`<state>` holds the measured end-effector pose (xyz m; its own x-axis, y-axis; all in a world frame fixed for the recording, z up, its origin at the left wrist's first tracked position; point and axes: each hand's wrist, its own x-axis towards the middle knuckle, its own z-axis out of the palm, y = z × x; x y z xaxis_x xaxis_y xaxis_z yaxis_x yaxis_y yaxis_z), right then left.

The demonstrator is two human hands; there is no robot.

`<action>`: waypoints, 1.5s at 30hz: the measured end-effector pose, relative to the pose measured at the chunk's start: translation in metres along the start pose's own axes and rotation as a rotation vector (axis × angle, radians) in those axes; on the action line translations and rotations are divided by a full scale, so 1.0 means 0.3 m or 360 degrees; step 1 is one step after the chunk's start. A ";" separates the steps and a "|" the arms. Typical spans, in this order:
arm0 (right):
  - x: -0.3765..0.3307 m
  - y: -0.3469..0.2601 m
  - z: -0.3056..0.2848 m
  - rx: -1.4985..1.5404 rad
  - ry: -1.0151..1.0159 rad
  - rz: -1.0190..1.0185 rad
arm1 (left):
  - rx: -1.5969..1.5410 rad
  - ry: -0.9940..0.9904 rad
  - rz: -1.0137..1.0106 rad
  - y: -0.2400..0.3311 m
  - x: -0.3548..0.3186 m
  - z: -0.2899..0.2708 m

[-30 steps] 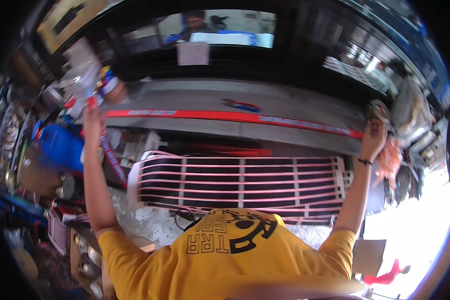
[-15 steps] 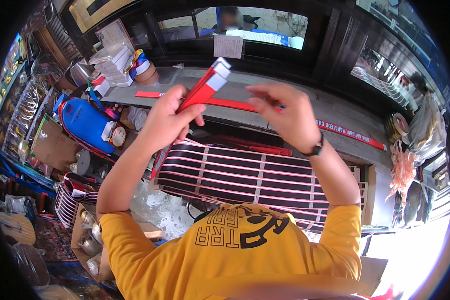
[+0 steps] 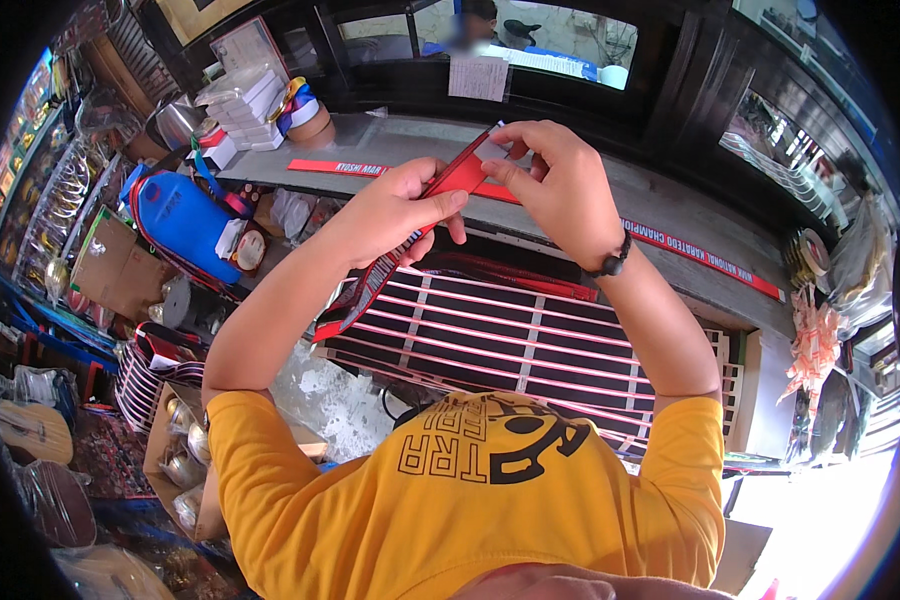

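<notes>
- A red sash (image 3: 440, 200) is held up at chest height, above the counter (image 3: 570, 190); it looks folded lengthwise, probably to keep the long band manageable.
- The left hand (image 3: 390, 215) has its fingers closed on the sash near its middle, thumb on top, so the lower length hangs slanting down to the person's left.
- The right hand (image 3: 555, 185) pinches the upper end between thumb and fingertips, the other fingers curled over it; a dark wristband (image 3: 610, 265) sits on that wrist.
- Both hands are close together, which keeps the held stretch taut.
- On the counter lies another red strip (image 3: 700, 255) with white lettering, laid flat along its length.
- Below the hands, a stack of black sashes (image 3: 530, 340) with pink edges lies in rows.
- To the left stand a blue bag (image 3: 180, 215), a white box stack (image 3: 240, 95) and tape rolls (image 3: 300, 105).
- The yellow shirt (image 3: 470, 500) fills the lower view.
</notes>
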<state>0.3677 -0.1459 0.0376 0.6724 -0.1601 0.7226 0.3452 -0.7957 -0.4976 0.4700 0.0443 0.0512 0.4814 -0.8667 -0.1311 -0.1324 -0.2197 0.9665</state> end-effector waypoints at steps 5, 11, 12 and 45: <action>-0.012 0.003 -0.010 0.0197 -0.0047 0.0162 | -0.0098 -0.0065 -0.0006 -0.002 0.005 0.018; -0.014 0.013 -0.021 0.0049 -0.0034 0.0013 | -0.0086 -0.0097 0.0055 -0.017 0.019 0.038; -0.015 0.018 -0.024 0.0066 -0.0012 -0.0032 | -0.0085 -0.0128 0.0041 -0.021 0.025 0.034; -0.592 0.918 -1.186 -0.0240 0.1403 0.1071 | 0.0481 0.0095 -0.0714 -0.342 -0.334 -0.727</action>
<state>0.1103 -0.5443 -0.0570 -0.0275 -0.8951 0.4450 -0.0372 -0.4439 -0.8953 0.6244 0.2513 0.0131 0.5951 -0.6332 -0.4949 -0.1415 -0.6888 0.7110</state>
